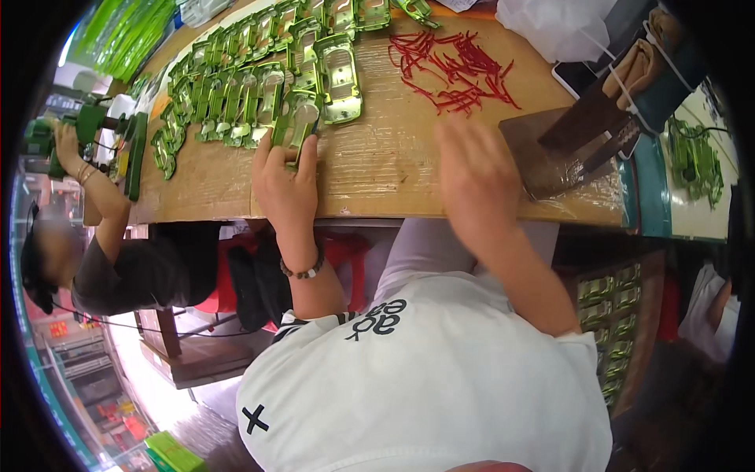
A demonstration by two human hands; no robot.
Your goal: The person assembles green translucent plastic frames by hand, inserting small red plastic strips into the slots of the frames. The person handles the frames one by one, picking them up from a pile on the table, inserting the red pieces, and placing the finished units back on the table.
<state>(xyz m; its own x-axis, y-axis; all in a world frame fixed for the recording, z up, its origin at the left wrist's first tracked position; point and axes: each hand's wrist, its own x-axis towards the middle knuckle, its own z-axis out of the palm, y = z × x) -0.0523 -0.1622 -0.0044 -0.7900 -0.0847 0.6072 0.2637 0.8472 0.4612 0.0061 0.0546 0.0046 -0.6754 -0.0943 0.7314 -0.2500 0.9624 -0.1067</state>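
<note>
My left hand, a dark beaded bracelet on its wrist, is closed on a green plastic casing with a clear window. Thumb and fingers pinch its near end against the table. Many similar green casings lie in rows beyond and to the left, and a larger one rests just past the held piece. My right hand, smeared by motion, is over the table just nearer than a loose pile of short red wires. Whether its fingers hold anything cannot be made out.
A dark flat plate and a dark stand with tied brown bundles are at the right, below a white plastic bag. On the left, another person's hand touches a green machine. A tray of casings is lower right.
</note>
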